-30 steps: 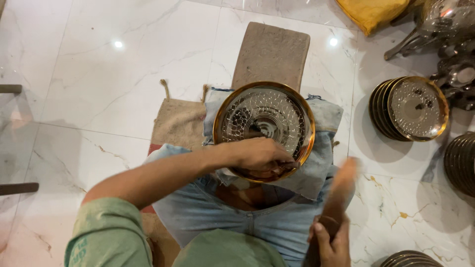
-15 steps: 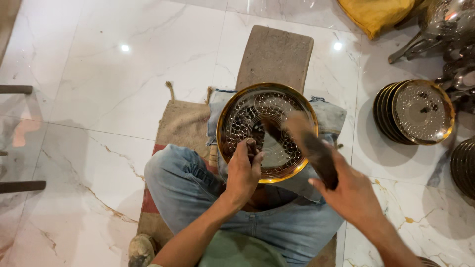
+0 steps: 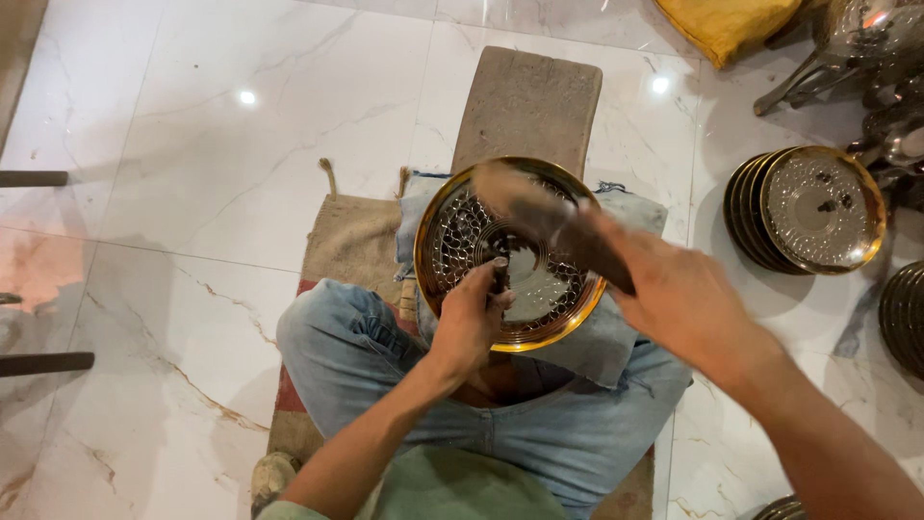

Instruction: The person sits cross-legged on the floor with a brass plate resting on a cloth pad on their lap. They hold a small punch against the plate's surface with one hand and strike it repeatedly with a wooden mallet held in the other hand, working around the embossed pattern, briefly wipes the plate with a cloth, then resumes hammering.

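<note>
A round brass plate (image 3: 452, 236) with a patterned silver centre rests on a blue cloth (image 3: 602, 342) over my lap. My left hand (image 3: 472, 323) grips a small dark metal punch (image 3: 500, 272) held upright on the plate's centre. My right hand (image 3: 679, 299) holds a dark wooden mallet (image 3: 558, 226), blurred by motion, angled over the plate just above the punch. My jeans-clad legs (image 3: 337, 342) are crossed beneath the plate.
I sit on a burlap mat (image 3: 351, 236) on a white marble floor (image 3: 192, 173). A grey stone block (image 3: 529, 101) lies beyond the plate. Stacked brass plates (image 3: 804, 207) stand at the right, more metalware (image 3: 866, 48) and a yellow cloth (image 3: 731, 24) at the top right.
My left hand shifted from covering the plate's edge to holding the punch at its centre. My right hand rose from near my lap and swung the mallet over the plate.
</note>
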Action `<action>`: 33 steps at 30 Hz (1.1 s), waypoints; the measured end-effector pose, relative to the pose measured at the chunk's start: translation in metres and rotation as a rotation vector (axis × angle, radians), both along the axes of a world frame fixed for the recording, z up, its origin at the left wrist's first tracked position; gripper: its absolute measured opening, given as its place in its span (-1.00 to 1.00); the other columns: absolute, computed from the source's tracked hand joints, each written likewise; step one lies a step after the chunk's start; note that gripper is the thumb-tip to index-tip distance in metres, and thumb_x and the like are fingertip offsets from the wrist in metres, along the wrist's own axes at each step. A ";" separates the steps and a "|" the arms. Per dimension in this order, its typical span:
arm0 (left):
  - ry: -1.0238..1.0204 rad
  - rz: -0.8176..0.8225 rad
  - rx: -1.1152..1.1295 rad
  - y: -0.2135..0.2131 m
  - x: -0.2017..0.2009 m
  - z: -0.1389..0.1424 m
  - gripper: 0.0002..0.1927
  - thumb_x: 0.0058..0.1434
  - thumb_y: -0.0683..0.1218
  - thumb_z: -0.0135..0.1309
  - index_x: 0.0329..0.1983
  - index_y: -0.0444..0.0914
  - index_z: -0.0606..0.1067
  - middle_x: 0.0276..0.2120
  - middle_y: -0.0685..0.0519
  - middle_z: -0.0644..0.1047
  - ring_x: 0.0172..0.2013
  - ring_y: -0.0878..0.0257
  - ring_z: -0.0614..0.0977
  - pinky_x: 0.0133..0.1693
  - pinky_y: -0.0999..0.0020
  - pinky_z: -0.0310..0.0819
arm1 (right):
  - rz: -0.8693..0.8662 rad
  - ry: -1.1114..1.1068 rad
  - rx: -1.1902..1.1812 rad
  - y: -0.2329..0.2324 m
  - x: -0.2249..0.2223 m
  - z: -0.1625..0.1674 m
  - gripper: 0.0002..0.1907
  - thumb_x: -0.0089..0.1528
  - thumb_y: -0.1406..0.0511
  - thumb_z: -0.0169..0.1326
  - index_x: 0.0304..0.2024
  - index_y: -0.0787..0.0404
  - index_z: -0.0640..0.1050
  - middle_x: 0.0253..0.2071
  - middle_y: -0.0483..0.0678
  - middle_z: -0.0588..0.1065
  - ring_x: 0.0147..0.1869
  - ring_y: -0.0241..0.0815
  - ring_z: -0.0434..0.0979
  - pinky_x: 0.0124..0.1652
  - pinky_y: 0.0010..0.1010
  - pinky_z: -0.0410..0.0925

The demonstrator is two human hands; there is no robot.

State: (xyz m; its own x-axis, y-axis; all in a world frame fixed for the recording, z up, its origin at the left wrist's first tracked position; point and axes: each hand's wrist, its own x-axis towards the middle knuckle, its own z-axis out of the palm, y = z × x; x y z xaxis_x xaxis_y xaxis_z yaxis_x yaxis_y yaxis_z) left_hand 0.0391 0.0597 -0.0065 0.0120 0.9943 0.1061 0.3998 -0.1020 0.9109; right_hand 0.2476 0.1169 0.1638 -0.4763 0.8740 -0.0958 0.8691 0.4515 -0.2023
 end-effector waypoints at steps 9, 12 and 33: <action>0.014 -0.539 -0.009 0.033 -0.013 0.003 -0.56 0.23 -0.20 0.16 0.20 -0.26 0.45 -0.20 -0.16 0.55 -0.22 -0.11 0.64 -0.19 0.10 0.52 | -0.472 -0.119 -0.179 -0.062 0.057 -0.057 -0.12 0.18 0.17 0.21 0.51 -0.28 0.15 -0.12 0.08 0.59 -0.11 0.14 0.68 -0.11 -0.06 0.53; 0.061 -0.685 0.184 0.047 -0.009 -0.001 -0.47 0.14 -0.22 0.19 0.21 -0.28 0.45 -0.17 -0.15 0.58 -0.15 -0.15 0.63 -0.13 0.04 0.51 | -0.707 0.265 -0.170 -0.093 0.065 -0.095 -0.13 0.12 0.16 0.27 0.44 0.10 0.24 -0.07 0.28 0.57 -0.07 0.21 0.67 -0.10 -0.08 0.51; 0.011 -1.224 0.000 0.099 0.003 0.033 -0.56 0.19 -0.17 0.15 0.17 -0.22 0.48 -0.12 -0.04 0.66 -0.12 0.07 0.73 -0.10 0.18 0.58 | -1.248 0.507 0.030 -0.248 0.014 -0.217 0.07 -0.04 0.33 0.43 0.46 0.23 0.18 -0.02 0.22 0.54 -0.01 -0.01 0.62 0.00 -0.17 0.46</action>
State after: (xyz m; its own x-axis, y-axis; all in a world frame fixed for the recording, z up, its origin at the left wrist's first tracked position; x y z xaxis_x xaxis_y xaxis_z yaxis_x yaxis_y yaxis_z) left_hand 0.0423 0.1585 0.0260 0.9401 0.3259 0.1001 0.0477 -0.4164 0.9079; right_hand 0.2618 -0.1310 -0.0535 0.6560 0.7450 -0.1213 0.5323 -0.5705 -0.6254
